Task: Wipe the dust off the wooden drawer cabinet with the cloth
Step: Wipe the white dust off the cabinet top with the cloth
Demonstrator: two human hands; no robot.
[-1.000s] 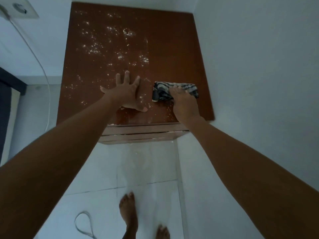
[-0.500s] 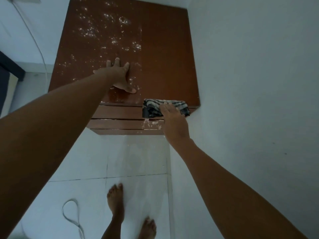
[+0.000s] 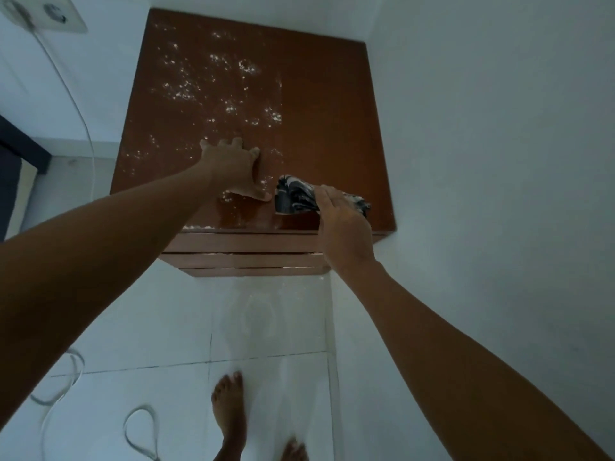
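Observation:
The brown wooden drawer cabinet [image 3: 326, 104] stands in a corner, seen from above. White dust specks [image 3: 213, 81] cover the left and middle of its top; the right strip looks clean. My left hand [image 3: 234, 168] lies flat on the top near the front, fingers spread. Just right of it, my right hand [image 3: 342, 224] grips a dark striped cloth [image 3: 294, 198] at the cabinet's front edge, with part of the cloth hidden under the hand. Some dust lies along the front lip and the drawer edges.
A white wall [image 3: 499, 161] runs close along the cabinet's right side. A wall socket [image 3: 50, 15] with a white cable [image 3: 83, 128] is at upper left, and the cable loops on the white tiled floor [image 3: 139, 427]. My bare feet [image 3: 229, 410] stand before the cabinet.
My right hand pulled the cloth down over the front edge, then brought it back onto the top near the front. My left hand stayed flat on the top.

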